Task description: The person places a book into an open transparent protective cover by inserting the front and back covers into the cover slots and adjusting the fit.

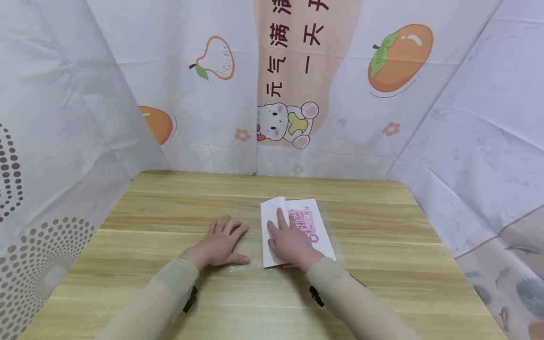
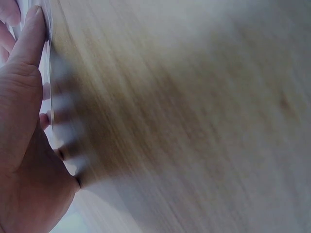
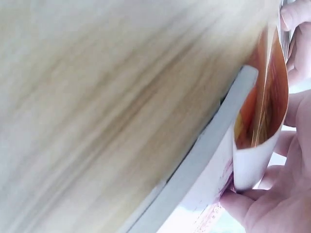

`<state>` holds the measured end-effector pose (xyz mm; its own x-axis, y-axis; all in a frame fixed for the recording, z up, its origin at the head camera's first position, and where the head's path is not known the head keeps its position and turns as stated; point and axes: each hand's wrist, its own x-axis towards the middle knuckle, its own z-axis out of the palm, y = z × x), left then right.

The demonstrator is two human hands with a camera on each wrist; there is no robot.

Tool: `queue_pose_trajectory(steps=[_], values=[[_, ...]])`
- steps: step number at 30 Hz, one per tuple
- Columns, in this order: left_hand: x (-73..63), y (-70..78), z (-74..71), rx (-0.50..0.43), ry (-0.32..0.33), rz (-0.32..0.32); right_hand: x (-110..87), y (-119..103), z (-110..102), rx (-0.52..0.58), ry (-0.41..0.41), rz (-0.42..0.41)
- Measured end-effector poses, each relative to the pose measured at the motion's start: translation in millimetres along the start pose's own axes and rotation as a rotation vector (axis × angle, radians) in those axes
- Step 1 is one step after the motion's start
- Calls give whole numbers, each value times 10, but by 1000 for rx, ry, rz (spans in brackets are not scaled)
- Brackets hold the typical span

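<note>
A book [image 1: 325, 236] with a white cover and pink lettering lies on a sheet of clear plastic film [image 1: 255, 236]. Part of its cover, a white flap [image 1: 270, 208], is folded over on the left. My right hand [image 1: 290, 242] presses on this flap with its fingers stretched forward. Seen from the right wrist, the flap [image 3: 255, 165] curls over, showing orange inside, beside the book's thick edge [image 3: 194, 160]. My left hand [image 1: 222, 243] lies with fingers spread on the film left of the book, its thumb [image 2: 31, 36] along the film's edge in the left wrist view.
The wood-grain table [image 1: 170, 198] spreads around both hands. Printed white curtains [image 1: 170, 85] stand behind it and along both sides. A dark band [image 1: 191, 298] shows at the left wrist, another dark band [image 1: 316, 296] at the right.
</note>
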<state>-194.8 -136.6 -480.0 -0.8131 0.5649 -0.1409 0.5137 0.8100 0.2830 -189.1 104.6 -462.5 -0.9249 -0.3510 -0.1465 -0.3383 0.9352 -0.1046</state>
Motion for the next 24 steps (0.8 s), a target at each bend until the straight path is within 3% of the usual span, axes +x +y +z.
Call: queue_pose_trajectory(steps=[9, 24], values=[[-22, 48, -55, 11, -18, -16, -29, 26, 4, -58, 21, -36], [0, 8, -51, -57, -47, -28, -35, 25, 30, -79, 43, -44]])
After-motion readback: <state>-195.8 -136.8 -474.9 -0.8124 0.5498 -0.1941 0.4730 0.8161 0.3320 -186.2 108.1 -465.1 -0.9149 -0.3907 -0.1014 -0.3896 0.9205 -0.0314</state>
